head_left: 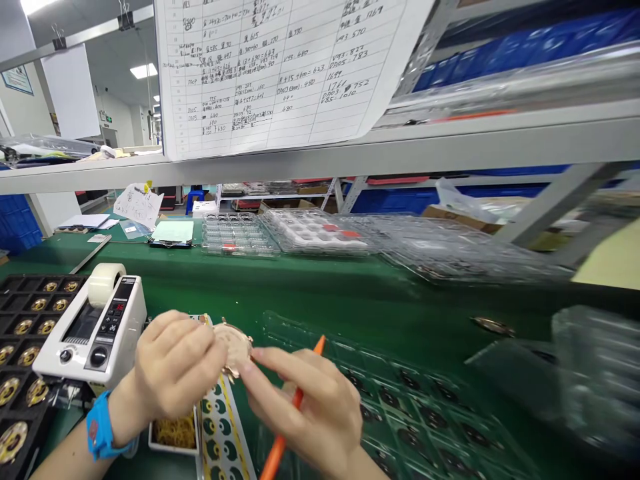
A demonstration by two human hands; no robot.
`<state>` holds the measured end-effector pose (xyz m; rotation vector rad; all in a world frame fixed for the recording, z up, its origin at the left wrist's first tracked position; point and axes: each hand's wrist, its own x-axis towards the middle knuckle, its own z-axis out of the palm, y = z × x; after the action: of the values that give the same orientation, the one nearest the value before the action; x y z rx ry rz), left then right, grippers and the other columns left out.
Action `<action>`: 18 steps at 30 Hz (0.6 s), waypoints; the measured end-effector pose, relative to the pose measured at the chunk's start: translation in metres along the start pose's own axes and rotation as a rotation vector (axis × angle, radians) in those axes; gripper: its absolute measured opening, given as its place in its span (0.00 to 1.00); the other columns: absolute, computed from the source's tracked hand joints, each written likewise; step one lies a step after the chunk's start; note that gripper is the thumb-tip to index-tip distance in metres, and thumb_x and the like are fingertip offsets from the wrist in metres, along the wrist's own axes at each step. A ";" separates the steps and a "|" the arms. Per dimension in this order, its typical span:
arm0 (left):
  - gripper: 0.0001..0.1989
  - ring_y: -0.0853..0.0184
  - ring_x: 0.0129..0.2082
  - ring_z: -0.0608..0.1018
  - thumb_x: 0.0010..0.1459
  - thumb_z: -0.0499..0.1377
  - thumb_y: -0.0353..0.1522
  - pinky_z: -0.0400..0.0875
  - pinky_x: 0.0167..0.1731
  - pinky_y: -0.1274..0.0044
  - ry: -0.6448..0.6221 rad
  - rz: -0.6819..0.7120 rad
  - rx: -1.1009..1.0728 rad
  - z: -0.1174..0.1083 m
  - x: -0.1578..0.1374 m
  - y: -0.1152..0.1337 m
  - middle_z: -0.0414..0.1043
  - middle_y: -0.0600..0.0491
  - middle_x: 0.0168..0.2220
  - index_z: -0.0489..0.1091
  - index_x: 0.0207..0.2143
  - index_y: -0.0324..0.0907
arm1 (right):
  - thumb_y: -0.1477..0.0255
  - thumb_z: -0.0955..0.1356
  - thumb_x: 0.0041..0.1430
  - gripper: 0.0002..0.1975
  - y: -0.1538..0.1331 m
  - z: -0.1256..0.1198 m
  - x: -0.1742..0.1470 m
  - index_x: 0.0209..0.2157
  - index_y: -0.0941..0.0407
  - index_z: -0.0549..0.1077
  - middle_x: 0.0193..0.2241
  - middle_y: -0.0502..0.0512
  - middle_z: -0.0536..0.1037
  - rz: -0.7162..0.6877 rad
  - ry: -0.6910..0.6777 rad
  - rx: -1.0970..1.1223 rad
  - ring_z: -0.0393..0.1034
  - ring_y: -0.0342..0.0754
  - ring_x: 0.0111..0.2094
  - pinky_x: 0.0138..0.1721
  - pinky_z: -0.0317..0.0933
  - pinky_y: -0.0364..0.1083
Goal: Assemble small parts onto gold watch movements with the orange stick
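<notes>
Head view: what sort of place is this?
Probably a small-parts assembly workshop: a tape dispenser and a black tray of gold-coloured parts sit at a green bench, below a handwritten sheet of figures.

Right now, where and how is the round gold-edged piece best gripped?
Probably by its rim, from left and right: the round piece looks flat, its broad face shows, and small prongs jut at top and bottom. The left hand covers its left edge; the right hand, holding an orange stick, has fingertips at the right edge.
</notes>
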<state>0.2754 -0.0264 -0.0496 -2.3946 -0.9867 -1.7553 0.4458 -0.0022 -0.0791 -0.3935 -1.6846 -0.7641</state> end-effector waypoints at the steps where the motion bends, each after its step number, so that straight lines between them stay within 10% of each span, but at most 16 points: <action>1: 0.12 0.64 0.28 0.78 0.50 0.64 0.24 0.74 0.30 0.73 -0.013 -0.010 -0.002 0.002 0.001 -0.001 0.80 0.54 0.30 0.76 0.36 0.49 | 0.83 0.68 0.58 0.13 -0.002 0.001 0.004 0.33 0.49 0.77 0.27 0.50 0.76 0.007 -0.011 -0.019 0.64 0.41 0.23 0.21 0.60 0.42; 3: 0.12 0.65 0.28 0.79 0.55 0.59 0.23 0.74 0.28 0.75 -0.041 -0.039 -0.012 0.008 0.003 -0.002 0.81 0.50 0.31 0.76 0.40 0.44 | 0.85 0.67 0.59 0.14 -0.007 0.001 0.011 0.33 0.51 0.78 0.26 0.51 0.75 -0.008 -0.044 -0.013 0.64 0.42 0.23 0.22 0.60 0.42; 9: 0.07 0.68 0.27 0.81 0.55 0.63 0.30 0.76 0.26 0.80 -0.098 -0.845 -0.579 0.013 0.009 0.012 0.81 0.51 0.30 0.73 0.37 0.39 | 0.80 0.68 0.61 0.10 -0.010 -0.010 0.015 0.31 0.52 0.79 0.28 0.52 0.76 -0.044 -0.116 -0.004 0.67 0.42 0.27 0.25 0.62 0.42; 18: 0.10 0.68 0.23 0.81 0.55 0.62 0.30 0.80 0.26 0.80 -0.034 -0.828 -0.543 0.012 0.004 0.027 0.78 0.54 0.25 0.73 0.40 0.38 | 0.82 0.69 0.61 0.07 0.005 0.000 0.015 0.39 0.58 0.74 0.32 0.59 0.81 0.120 -0.124 0.091 0.72 0.46 0.27 0.25 0.64 0.44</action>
<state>0.2997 -0.0421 -0.0417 -2.4732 -1.9264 -2.5033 0.4449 -0.0008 -0.0634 -0.4816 -1.7876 -0.5823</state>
